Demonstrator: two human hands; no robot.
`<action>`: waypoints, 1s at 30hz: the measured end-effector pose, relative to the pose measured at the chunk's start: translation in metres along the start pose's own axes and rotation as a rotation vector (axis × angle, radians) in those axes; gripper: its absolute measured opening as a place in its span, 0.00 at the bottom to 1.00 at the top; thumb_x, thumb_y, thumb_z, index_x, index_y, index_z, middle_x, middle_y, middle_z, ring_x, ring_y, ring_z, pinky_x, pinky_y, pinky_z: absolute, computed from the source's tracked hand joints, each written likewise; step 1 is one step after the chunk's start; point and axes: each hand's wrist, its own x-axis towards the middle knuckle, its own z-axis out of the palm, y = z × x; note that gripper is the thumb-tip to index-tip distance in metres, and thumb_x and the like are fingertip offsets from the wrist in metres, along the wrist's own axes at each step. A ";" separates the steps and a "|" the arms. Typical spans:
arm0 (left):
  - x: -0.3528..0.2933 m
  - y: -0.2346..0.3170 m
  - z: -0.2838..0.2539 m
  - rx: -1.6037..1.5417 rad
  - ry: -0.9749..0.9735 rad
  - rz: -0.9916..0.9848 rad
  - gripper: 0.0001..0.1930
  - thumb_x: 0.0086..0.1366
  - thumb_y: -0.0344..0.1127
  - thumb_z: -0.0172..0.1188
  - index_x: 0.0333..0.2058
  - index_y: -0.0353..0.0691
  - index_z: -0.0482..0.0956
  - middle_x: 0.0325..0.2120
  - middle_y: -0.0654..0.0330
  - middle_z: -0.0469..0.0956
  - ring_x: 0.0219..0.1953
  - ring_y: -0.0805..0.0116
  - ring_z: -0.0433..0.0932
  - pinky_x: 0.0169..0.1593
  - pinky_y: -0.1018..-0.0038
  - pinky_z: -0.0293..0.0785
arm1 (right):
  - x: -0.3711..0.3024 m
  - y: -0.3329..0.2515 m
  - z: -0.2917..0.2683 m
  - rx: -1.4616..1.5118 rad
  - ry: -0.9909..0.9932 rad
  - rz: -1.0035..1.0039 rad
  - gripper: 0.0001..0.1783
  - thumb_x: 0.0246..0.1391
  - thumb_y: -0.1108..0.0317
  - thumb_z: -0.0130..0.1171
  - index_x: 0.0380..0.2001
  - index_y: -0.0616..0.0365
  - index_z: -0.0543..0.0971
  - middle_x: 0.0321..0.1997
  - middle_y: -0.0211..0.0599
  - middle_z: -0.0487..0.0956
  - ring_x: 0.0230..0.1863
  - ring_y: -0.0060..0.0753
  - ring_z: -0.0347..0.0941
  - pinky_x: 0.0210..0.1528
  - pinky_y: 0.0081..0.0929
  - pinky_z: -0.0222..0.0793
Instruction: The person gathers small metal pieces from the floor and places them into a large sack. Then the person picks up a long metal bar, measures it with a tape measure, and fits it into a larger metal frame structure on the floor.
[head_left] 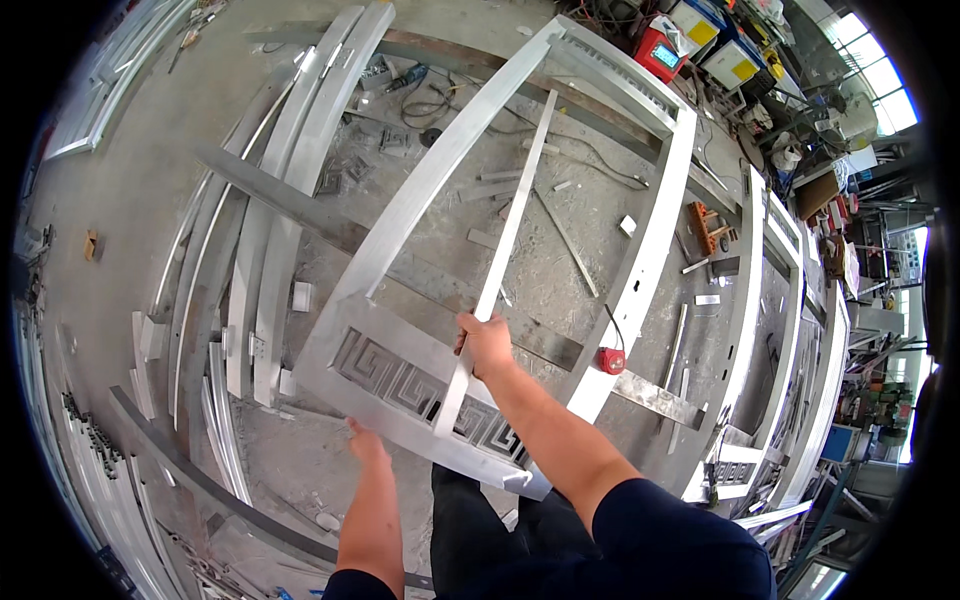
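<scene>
My right hand (488,345) is closed around a long, narrow pale metal bar (522,195). The bar slants up through the opening of a large silver-white metal frame (410,210), its near end over a panel with a square-spiral pattern (385,368). By the frame's near lower edge is my left hand (368,446), a finger stretched toward that edge and nothing visible in its grip. Whether it touches the frame is hard to tell. A red tape measure (611,361) rests on the frame's right side rail.
Dark metal beams (285,195) run crosswise beneath the frame. Long metal profiles (265,250) lie at left, and more white frames (742,330) at right. Offcuts and cables litter the floor, with an orange rack-like piece (703,228) and a red machine (662,52) farther off.
</scene>
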 end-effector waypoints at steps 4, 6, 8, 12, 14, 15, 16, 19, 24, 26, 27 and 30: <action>0.073 -0.065 0.018 -0.199 0.008 -0.004 0.40 0.70 0.62 0.37 0.61 0.25 0.58 0.62 0.50 0.63 0.64 0.58 0.61 0.66 0.66 0.56 | 0.012 0.013 0.025 0.073 -0.013 0.011 0.10 0.47 0.73 0.58 0.30 0.61 0.67 0.18 0.34 0.70 0.15 0.28 0.67 0.17 0.30 0.68; 0.104 -0.091 0.020 -0.123 0.133 0.020 0.39 0.71 0.61 0.37 0.60 0.24 0.61 0.62 0.49 0.64 0.63 0.57 0.63 0.65 0.69 0.58 | 0.010 0.016 0.038 0.076 -0.038 0.024 0.09 0.48 0.74 0.57 0.29 0.60 0.67 0.19 0.35 0.70 0.16 0.29 0.68 0.18 0.31 0.67; 0.081 -0.074 0.039 -0.052 0.254 -0.021 0.38 0.71 0.60 0.37 0.58 0.23 0.64 0.59 0.46 0.67 0.61 0.54 0.66 0.62 0.68 0.62 | 0.010 0.020 0.037 0.102 -0.037 0.028 0.08 0.48 0.75 0.57 0.30 0.60 0.68 0.19 0.35 0.70 0.16 0.30 0.68 0.18 0.31 0.66; 0.017 -0.009 0.066 0.064 0.438 -0.023 0.37 0.71 0.58 0.38 0.54 0.21 0.69 0.52 0.39 0.72 0.54 0.47 0.73 0.57 0.66 0.69 | 0.048 0.005 0.039 0.090 -0.016 -0.051 0.10 0.48 0.75 0.57 0.33 0.61 0.68 0.19 0.34 0.70 0.16 0.30 0.68 0.17 0.31 0.66; 0.042 -0.033 0.055 0.129 0.529 0.072 0.37 0.71 0.58 0.38 0.51 0.20 0.71 0.48 0.36 0.75 0.50 0.44 0.76 0.54 0.63 0.72 | 0.088 -0.007 0.045 0.074 -0.003 -0.108 0.09 0.47 0.74 0.56 0.31 0.61 0.67 0.18 0.35 0.69 0.16 0.29 0.67 0.17 0.31 0.65; 0.047 -0.041 0.054 0.123 0.560 0.090 0.37 0.71 0.58 0.38 0.50 0.20 0.71 0.47 0.35 0.75 0.50 0.44 0.76 0.54 0.63 0.73 | 0.104 -0.015 0.047 0.048 -0.002 -0.123 0.08 0.46 0.74 0.55 0.30 0.61 0.67 0.18 0.35 0.69 0.15 0.29 0.67 0.17 0.30 0.65; 0.053 -0.048 0.053 0.117 0.590 0.109 0.37 0.71 0.58 0.37 0.49 0.20 0.72 0.46 0.35 0.75 0.50 0.43 0.76 0.53 0.63 0.73 | 0.117 -0.020 0.051 0.040 0.001 -0.135 0.08 0.46 0.74 0.55 0.29 0.61 0.67 0.18 0.35 0.69 0.15 0.29 0.67 0.17 0.30 0.66; 0.045 -0.039 0.060 0.168 0.620 0.028 0.37 0.71 0.58 0.37 0.48 0.20 0.73 0.45 0.35 0.76 0.49 0.42 0.76 0.52 0.62 0.73 | 0.147 -0.026 0.056 0.048 0.013 -0.160 0.08 0.46 0.74 0.55 0.28 0.61 0.66 0.17 0.35 0.69 0.15 0.30 0.68 0.17 0.30 0.66; 0.047 -0.040 0.058 0.260 0.671 0.028 0.41 0.69 0.63 0.37 0.44 0.19 0.76 0.40 0.36 0.78 0.43 0.41 0.79 0.46 0.60 0.77 | 0.173 -0.022 0.074 0.065 -0.006 -0.157 0.08 0.46 0.74 0.55 0.27 0.60 0.66 0.18 0.35 0.70 0.17 0.29 0.68 0.18 0.31 0.66; 0.043 -0.038 0.059 0.285 0.653 0.041 0.37 0.71 0.59 0.36 0.46 0.21 0.75 0.43 0.38 0.78 0.45 0.42 0.78 0.49 0.62 0.76 | 0.176 -0.018 0.083 0.094 0.006 -0.142 0.08 0.46 0.74 0.56 0.27 0.60 0.66 0.18 0.35 0.70 0.17 0.29 0.68 0.18 0.32 0.67; 0.040 -0.036 0.061 0.242 0.647 0.067 0.37 0.71 0.59 0.36 0.46 0.21 0.75 0.43 0.38 0.78 0.45 0.42 0.78 0.49 0.62 0.75 | 0.178 -0.016 0.085 0.105 -0.001 -0.144 0.08 0.46 0.74 0.56 0.28 0.60 0.66 0.18 0.35 0.70 0.16 0.30 0.68 0.18 0.32 0.67; 0.035 -0.037 0.058 0.155 0.638 0.102 0.38 0.71 0.59 0.36 0.46 0.21 0.75 0.43 0.37 0.77 0.46 0.42 0.77 0.50 0.61 0.74 | 0.177 -0.016 0.090 0.122 -0.005 -0.147 0.09 0.45 0.74 0.57 0.27 0.60 0.66 0.19 0.35 0.70 0.16 0.30 0.68 0.18 0.32 0.67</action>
